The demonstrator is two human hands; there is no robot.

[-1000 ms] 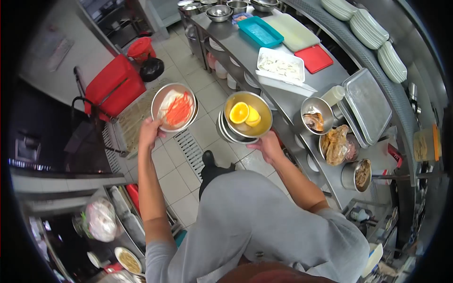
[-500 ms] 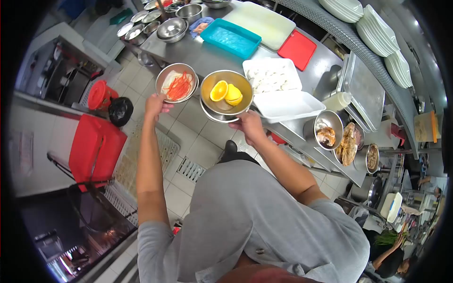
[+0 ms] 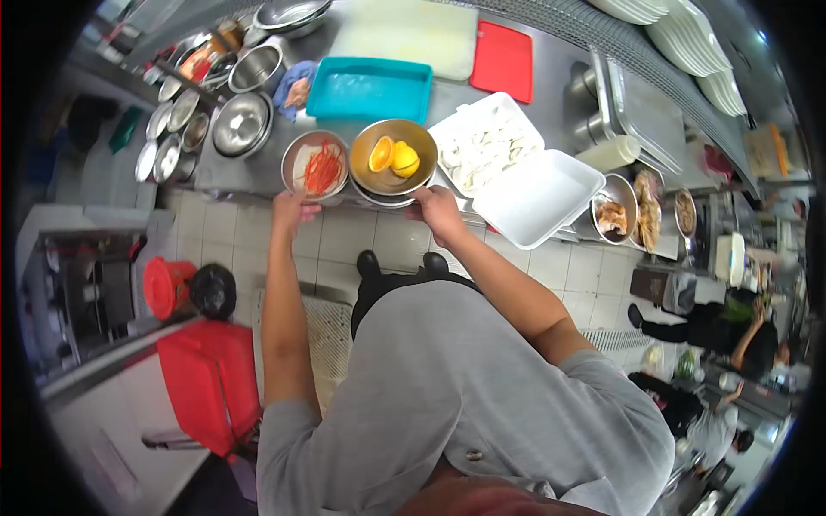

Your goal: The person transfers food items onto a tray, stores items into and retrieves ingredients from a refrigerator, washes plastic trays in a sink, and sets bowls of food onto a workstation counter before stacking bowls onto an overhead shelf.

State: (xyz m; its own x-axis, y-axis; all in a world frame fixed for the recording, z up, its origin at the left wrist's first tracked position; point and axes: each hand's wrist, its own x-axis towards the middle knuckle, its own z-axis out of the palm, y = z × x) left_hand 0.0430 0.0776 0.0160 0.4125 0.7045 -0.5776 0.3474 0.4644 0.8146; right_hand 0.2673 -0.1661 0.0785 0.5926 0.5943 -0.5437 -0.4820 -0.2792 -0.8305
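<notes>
My left hand (image 3: 293,215) grips the near rim of a metal bowl (image 3: 290,162) at the counter's front edge. Orange-red shreds (image 3: 322,169) lie in it over something pale. To its right, my right hand (image 3: 437,212) grips a stack of metal bowls, the top bowl (image 3: 366,139) holding a cut orange half (image 3: 381,154) and yellow citrus pieces (image 3: 405,161). Right of that stack is an open white foam container (image 3: 551,193), one half filled with pale, folded pieces (image 3: 489,142) I cannot name exactly.
Behind are a teal tray (image 3: 370,89), a white cutting board (image 3: 404,39) and a red board (image 3: 502,62). Metal bowls (image 3: 241,125) crowd the left. A squeeze bottle (image 3: 609,152) and a bowl of cooked food (image 3: 613,215) stand right. Co-workers (image 3: 714,331) work at far right.
I have turned to face the counter and come closer to it. Both hands have carried their bowls forward, from over the floor to the counter's front edge.
</notes>
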